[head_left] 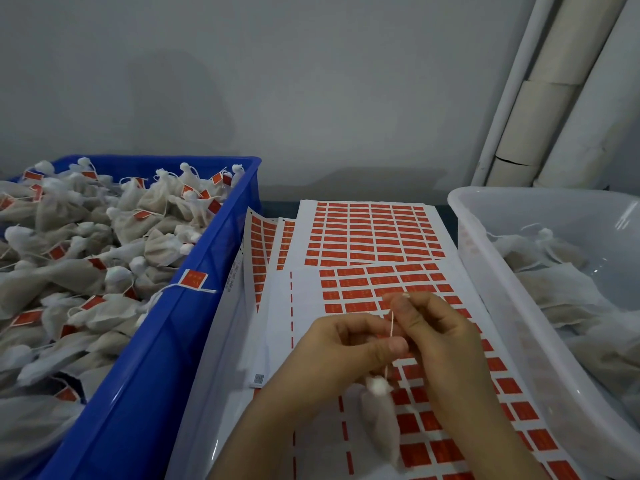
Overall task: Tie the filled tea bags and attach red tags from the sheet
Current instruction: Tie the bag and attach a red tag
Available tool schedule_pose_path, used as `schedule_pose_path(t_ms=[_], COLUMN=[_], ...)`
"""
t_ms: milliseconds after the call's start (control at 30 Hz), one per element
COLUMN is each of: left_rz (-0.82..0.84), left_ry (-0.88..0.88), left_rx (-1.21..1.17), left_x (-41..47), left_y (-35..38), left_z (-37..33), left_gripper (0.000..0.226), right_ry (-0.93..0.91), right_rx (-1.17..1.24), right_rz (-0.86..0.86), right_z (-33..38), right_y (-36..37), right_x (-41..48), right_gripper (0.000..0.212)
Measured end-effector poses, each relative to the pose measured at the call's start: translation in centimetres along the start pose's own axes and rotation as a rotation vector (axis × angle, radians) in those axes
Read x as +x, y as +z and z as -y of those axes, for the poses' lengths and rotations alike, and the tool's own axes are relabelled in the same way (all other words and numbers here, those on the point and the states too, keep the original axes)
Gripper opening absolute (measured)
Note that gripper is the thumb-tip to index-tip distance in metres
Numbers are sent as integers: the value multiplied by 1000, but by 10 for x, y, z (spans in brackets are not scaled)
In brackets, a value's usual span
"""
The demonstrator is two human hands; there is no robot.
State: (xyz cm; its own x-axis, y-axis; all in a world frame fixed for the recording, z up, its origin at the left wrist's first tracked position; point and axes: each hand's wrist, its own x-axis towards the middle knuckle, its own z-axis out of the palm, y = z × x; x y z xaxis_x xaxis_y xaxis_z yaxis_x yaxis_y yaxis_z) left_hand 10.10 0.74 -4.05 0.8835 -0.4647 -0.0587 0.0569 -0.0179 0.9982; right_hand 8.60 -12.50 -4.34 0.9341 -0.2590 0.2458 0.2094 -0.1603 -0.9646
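A filled white tea bag hangs below my hands over the sheets of red tags. Its thin string runs up from the gathered neck between both hands. My left hand pinches the string low down with thumb and fingers. My right hand pinches the string's upper end at its fingertips. The nearest sheet has several rows of tags peeled off along its left side.
A blue crate at the left is heaped with tied, tagged tea bags; one tag hangs over its rim. A clear plastic tub at the right holds untagged bags. Cardboard tubes lean in the far right corner.
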Motion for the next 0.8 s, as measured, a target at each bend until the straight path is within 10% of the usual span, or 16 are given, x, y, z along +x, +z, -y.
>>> schedule_pose_path(t_ms=[167,367,533,800], left_rz=[-321,-894,-797,-891], left_ry=[-144,-167,-355,-121], left_rx=[100,627,955,501], left_x=[5,12,14,16], left_y=[-9,-30,-35,-25], left_z=[4,26,36,26], left_gripper=[21,19,37,10], right_ry=[23,149,104,94], right_rx=[-159,-695,-889,-907], right_rz=[33,249,332,340], right_z=[-5,-31,-42,-44], right_y=[5,28,33,32], right_x=[0,-8,-12,-12], right_gripper=[22,87,82,82])
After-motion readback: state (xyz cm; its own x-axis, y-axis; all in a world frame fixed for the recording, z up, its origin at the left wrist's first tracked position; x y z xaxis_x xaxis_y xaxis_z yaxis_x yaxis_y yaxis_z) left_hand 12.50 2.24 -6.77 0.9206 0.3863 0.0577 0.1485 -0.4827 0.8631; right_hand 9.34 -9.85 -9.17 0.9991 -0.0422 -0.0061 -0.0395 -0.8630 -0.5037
